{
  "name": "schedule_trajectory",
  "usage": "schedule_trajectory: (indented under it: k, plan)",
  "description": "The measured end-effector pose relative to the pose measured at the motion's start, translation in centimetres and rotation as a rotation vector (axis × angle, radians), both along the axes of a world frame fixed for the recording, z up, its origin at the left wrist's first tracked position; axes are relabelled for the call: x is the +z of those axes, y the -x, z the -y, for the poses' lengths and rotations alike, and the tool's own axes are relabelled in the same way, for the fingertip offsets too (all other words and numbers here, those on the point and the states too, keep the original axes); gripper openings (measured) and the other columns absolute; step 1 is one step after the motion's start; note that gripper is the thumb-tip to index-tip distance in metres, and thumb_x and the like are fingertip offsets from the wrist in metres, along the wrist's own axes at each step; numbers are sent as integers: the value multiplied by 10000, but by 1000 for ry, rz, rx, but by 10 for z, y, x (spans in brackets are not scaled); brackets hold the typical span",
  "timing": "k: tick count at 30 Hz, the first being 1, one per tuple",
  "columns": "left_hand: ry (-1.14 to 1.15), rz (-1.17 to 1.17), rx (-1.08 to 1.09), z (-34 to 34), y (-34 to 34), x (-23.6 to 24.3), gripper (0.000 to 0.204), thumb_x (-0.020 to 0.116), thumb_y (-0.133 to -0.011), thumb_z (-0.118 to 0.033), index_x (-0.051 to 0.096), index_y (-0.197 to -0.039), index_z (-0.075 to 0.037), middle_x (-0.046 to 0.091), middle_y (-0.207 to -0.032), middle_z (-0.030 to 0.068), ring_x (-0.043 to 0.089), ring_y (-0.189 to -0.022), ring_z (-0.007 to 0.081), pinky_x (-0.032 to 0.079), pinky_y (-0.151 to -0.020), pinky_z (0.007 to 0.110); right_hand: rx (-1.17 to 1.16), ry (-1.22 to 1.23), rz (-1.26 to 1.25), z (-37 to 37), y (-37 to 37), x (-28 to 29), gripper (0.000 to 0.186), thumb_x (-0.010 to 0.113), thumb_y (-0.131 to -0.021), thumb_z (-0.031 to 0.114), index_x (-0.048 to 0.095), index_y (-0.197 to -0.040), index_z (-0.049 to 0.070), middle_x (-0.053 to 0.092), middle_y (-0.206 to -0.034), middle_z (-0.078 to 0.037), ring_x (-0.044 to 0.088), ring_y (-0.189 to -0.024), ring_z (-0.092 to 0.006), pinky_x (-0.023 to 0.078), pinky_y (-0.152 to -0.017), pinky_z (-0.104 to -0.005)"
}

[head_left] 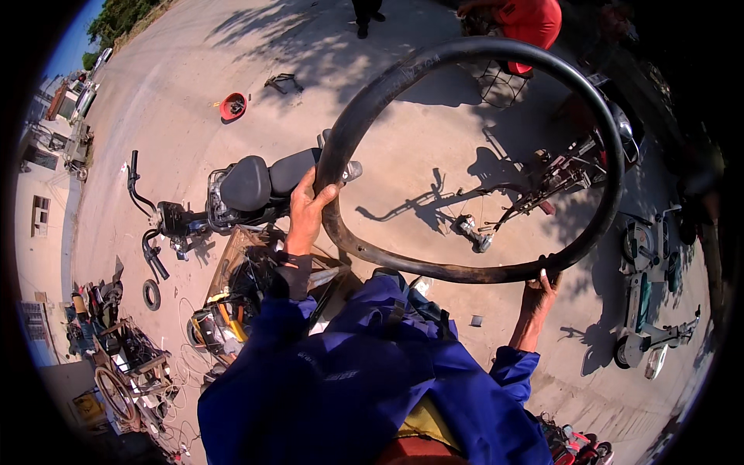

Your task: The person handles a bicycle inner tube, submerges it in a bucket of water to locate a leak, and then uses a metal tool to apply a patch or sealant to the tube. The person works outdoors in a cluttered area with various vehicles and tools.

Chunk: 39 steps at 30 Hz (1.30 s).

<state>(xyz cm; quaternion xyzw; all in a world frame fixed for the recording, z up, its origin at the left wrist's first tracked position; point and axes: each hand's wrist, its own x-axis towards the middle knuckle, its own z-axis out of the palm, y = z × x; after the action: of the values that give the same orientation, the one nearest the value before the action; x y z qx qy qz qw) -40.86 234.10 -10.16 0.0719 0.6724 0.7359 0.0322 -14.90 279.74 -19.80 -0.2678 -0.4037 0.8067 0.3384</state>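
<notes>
A large black inner tube [457, 273], rounded out as if inflated, hangs in front of me as a wide loop with brownish scuffs along its near side. My left hand [308, 211] grips the loop's left side, thumb lying across the rubber. At the near right, my right hand [540, 288] pinches the tube from below beside a small bump, its fingers partly hidden by the rubber. Through the loop I see the concrete ground and a partly dismantled bike frame [542, 182] lower down, apart from the tube.
An electric scooter with a black seat [246, 184] stands to the left. Near me is a wooden tool crate [232, 267]; a red bowl [232, 107] sits farther off. A green scooter [639, 310] is at right. A person in red [535, 19] sits at the far side.
</notes>
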Motion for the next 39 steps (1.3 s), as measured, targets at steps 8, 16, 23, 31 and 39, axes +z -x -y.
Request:
schedule_trajectory:
  k: [8,16,23,31,39]
  plan:
    - [-98,30,9,-48,107,-5,551,782,-920,-270,572,-1340,17,680,-1161,80,653,-1052,184,504,-967,336,-5,-126,-128,-54,121,41,548,681,-928,-36,503,-1442,33,588,-1402,-118,596,-1270,-287,514,-1059,-425]
    - [-202,15,-34,-122,287,-10,494,716,-966,-317,589,-1321,1,703,-1098,90,667,-972,183,513,-938,327,-86,-232,-180,-90,260,82,584,666,-942,-31,481,-1489,57,588,-1414,-117,609,-1225,-254,522,-1046,-417]
    - [-179,60,-128,-142,439,14,532,688,-978,-398,602,-1308,9,714,-1087,114,669,-948,179,520,-907,340,-71,-216,-122,-119,396,91,551,677,-957,10,494,-1474,66,643,-1312,-119,658,-1107,-224,568,-950,-396]
    - [-138,112,-75,-142,533,19,504,680,-986,-396,613,-1294,-2,716,-1085,104,670,-952,167,536,-894,328,-63,-179,-111,-115,527,105,533,711,-956,60,522,-1454,81,687,-1235,-104,692,-930,-150,443,-525,-176]
    - [-153,98,69,-139,609,4,536,748,-937,-363,590,-1303,-5,689,-1169,95,657,-945,157,523,-891,309,-42,-174,-157,-127,635,105,580,714,-938,16,498,-1477,26,638,-1342,-108,654,-1164,-254,549,-999,-366]
